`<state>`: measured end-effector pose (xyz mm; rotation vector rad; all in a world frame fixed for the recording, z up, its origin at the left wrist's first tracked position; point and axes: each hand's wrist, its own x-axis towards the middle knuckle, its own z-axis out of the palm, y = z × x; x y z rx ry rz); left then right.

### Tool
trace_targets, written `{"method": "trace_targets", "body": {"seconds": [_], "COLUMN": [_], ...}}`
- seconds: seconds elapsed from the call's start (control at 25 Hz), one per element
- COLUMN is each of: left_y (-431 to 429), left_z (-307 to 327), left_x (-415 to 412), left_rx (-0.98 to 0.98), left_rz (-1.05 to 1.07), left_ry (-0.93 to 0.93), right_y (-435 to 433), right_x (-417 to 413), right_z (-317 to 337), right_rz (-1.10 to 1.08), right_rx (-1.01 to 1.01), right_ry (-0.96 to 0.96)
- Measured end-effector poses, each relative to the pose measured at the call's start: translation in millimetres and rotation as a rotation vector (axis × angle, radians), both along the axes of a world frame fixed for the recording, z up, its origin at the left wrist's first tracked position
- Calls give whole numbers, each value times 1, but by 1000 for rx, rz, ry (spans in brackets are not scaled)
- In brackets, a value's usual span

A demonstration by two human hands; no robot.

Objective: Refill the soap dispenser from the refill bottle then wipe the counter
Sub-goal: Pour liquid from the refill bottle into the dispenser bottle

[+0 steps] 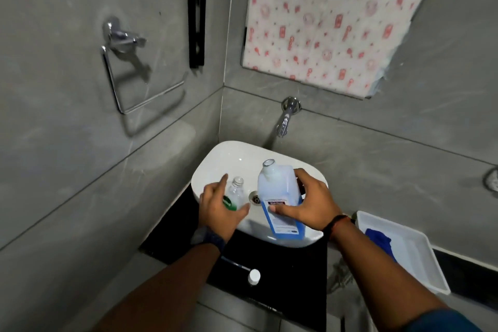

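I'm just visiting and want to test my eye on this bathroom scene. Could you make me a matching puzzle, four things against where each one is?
Things:
1. small clear dispenser bottle
2. big refill bottle
3. blue cloth
4. white cap

Places:
A. lying in the white tray on the right
B. held in the right hand over the basin
C. lying on the black counter in front of the basin
D. held in the left hand over the basin

Pairs: 1-D, 2-B, 3-A, 4-C
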<state>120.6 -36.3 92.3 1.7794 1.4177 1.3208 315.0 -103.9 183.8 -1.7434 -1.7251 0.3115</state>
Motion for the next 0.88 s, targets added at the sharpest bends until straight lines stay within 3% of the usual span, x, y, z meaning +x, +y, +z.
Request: {"method": "trace_targets", "body": {"seconds": [0.44, 0.88], "left_y": [-14, -10], "left_z": [36, 40], "left_x": [25, 35], "left_rx": [48, 14], "left_rz": [7, -5], "left_ry": [108, 125], "right_y": [-10, -4], "right_x": [14, 16], "right_z": [56, 77], "right_rz": [11, -13], "right_rx": [-152, -218], "right_ry": [-399, -581]}}
